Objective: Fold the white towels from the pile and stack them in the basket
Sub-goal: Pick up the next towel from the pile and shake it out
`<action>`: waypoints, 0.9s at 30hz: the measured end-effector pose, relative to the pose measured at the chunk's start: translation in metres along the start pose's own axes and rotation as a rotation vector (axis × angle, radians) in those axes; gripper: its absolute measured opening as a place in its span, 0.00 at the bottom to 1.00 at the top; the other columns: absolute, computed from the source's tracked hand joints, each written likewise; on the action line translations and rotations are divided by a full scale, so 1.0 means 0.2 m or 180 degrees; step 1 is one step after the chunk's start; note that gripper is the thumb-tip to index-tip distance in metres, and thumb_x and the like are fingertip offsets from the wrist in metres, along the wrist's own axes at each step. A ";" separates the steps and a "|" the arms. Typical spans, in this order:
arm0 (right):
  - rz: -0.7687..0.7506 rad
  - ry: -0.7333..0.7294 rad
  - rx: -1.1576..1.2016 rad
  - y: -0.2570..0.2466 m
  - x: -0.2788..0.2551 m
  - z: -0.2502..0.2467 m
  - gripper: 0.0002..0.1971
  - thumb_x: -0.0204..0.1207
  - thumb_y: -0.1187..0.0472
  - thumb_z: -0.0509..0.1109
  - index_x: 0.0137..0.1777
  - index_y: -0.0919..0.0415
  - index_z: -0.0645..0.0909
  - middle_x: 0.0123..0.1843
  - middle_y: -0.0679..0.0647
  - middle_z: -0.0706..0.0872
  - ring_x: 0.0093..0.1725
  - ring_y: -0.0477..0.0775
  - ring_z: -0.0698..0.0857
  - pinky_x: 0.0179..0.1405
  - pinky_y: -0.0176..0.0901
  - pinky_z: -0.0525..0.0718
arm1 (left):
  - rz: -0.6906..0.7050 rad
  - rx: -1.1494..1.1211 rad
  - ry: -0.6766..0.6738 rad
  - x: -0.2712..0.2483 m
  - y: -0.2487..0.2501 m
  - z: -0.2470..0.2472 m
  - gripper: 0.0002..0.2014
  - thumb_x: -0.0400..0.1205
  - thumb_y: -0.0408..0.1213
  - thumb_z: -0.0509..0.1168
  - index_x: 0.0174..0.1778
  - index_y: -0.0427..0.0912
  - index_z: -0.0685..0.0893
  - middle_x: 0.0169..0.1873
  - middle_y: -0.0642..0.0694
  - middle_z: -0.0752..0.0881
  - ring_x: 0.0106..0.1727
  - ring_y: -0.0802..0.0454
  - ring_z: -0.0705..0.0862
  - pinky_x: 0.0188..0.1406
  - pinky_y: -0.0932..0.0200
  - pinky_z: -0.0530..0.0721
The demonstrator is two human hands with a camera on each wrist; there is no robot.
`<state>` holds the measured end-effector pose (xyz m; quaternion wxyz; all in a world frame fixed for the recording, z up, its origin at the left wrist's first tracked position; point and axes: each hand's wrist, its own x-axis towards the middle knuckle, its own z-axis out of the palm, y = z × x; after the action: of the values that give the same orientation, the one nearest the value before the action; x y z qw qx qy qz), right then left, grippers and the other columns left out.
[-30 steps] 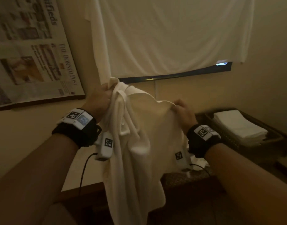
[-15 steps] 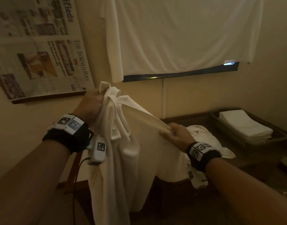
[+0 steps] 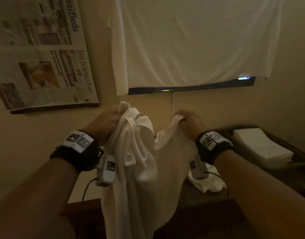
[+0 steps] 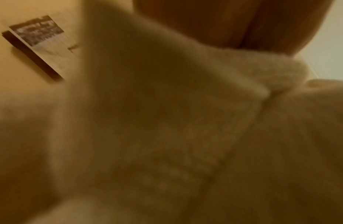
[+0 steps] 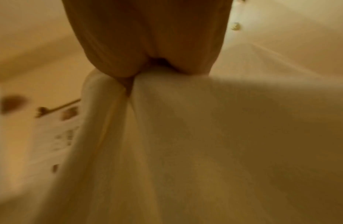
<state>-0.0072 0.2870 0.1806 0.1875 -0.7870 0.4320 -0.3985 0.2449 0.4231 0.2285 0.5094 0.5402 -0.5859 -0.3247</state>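
A white towel (image 3: 141,183) hangs in the air in front of me, held up by both hands. My left hand (image 3: 107,119) grips a bunched top corner, with several folds drooping below it. My right hand (image 3: 186,119) pinches another part of the top edge, and the cloth sags between the two hands. The towel (image 4: 166,136) fills the blurred left wrist view. In the right wrist view the cloth (image 5: 185,136) is gathered under my fingers (image 5: 147,45). More white towel (image 3: 208,184) lies crumpled on the counter. A dark basket (image 3: 262,133) at the right holds folded white towels (image 3: 262,147).
A newspaper (image 3: 41,54) hangs on the wall at upper left. A white cloth (image 3: 196,40) covers a dark-framed screen on the wall ahead. A dark speckled counter (image 3: 200,199) runs below the towel. Cables dangle from both wrist cameras.
My right hand has risen from low near the counter to the level of my left hand, lifting its part of the towel's edge. The left hand kept its grip.
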 end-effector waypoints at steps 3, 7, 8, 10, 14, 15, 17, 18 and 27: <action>-0.0800 -0.0011 -0.0045 -0.22 0.10 -0.14 0.07 0.75 0.64 0.70 0.47 0.54 0.89 0.42 0.46 0.88 0.42 0.46 0.84 0.38 0.32 0.76 | 0.0049 -0.0122 -0.0237 0.09 0.03 0.20 0.14 0.85 0.42 0.62 0.59 0.41 0.88 0.57 0.35 0.89 0.58 0.34 0.87 0.64 0.30 0.82; -0.1135 -0.0221 -0.0151 -0.26 0.20 -0.30 0.06 0.72 0.63 0.73 0.37 0.51 0.85 0.34 0.44 0.84 0.35 0.46 0.83 0.34 0.41 0.81 | 0.0033 -0.0343 -0.0039 0.22 0.08 0.42 0.18 0.79 0.50 0.64 0.52 0.39 0.88 0.52 0.28 0.88 0.54 0.23 0.85 0.58 0.22 0.81; -0.1120 -0.0304 -0.0190 -0.22 0.22 -0.33 0.06 0.72 0.63 0.74 0.36 0.52 0.84 0.33 0.44 0.84 0.34 0.44 0.82 0.33 0.41 0.79 | 0.0040 -0.0394 0.0062 0.24 0.09 0.46 0.14 0.78 0.48 0.65 0.50 0.43 0.90 0.50 0.31 0.89 0.53 0.26 0.86 0.59 0.24 0.82; -0.1012 -0.0491 -0.0231 -0.12 0.24 -0.40 0.07 0.71 0.56 0.78 0.36 0.58 0.85 0.33 0.50 0.85 0.33 0.46 0.82 0.32 0.43 0.77 | -0.0009 -0.0459 0.0257 0.29 0.10 0.51 0.09 0.75 0.44 0.67 0.43 0.49 0.92 0.44 0.39 0.91 0.49 0.35 0.87 0.57 0.33 0.84; -0.0313 -0.0973 -0.0207 0.20 0.22 -0.50 0.11 0.71 0.47 0.78 0.34 0.52 0.85 0.32 0.47 0.85 0.33 0.46 0.82 0.33 0.42 0.77 | -0.0102 -0.0366 0.0555 0.37 0.10 0.58 0.10 0.70 0.49 0.69 0.40 0.51 0.93 0.43 0.39 0.91 0.48 0.38 0.88 0.56 0.36 0.85; -0.0159 -0.1053 -0.0146 0.29 0.21 -0.52 0.10 0.73 0.48 0.77 0.34 0.49 0.85 0.32 0.46 0.84 0.33 0.45 0.83 0.34 0.41 0.78 | -0.0126 -0.0368 0.0619 0.39 0.09 0.59 0.13 0.68 0.52 0.70 0.41 0.50 0.93 0.45 0.38 0.91 0.48 0.38 0.88 0.57 0.34 0.85; 0.0153 -0.1258 0.0025 0.46 0.18 -0.55 0.07 0.74 0.50 0.76 0.36 0.49 0.87 0.35 0.49 0.87 0.35 0.49 0.86 0.37 0.45 0.83 | -0.0172 -0.0371 0.0707 0.41 0.09 0.62 0.17 0.67 0.55 0.70 0.42 0.48 0.93 0.46 0.35 0.91 0.48 0.38 0.88 0.57 0.32 0.85; 0.0293 -0.1407 0.0043 0.53 0.17 -0.56 0.06 0.74 0.51 0.77 0.39 0.51 0.88 0.37 0.53 0.89 0.37 0.53 0.88 0.39 0.49 0.86 | -0.0165 -0.0377 0.0761 0.42 0.09 0.64 0.16 0.68 0.55 0.70 0.42 0.48 0.93 0.46 0.34 0.91 0.48 0.38 0.88 0.57 0.31 0.85; 0.0790 -0.1184 0.0725 0.74 0.17 -0.45 0.08 0.70 0.65 0.79 0.43 0.59 0.82 0.39 0.61 0.91 0.38 0.65 0.89 0.47 0.73 0.85 | -0.0171 -0.0316 0.0846 0.46 0.05 0.67 0.16 0.75 0.55 0.70 0.41 0.45 0.93 0.46 0.31 0.90 0.47 0.37 0.88 0.57 0.25 0.83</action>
<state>-0.1468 0.1819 0.1571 0.3987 -0.7616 0.4356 -0.2670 0.1238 0.3132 0.2241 0.5997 0.5681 -0.4818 -0.2924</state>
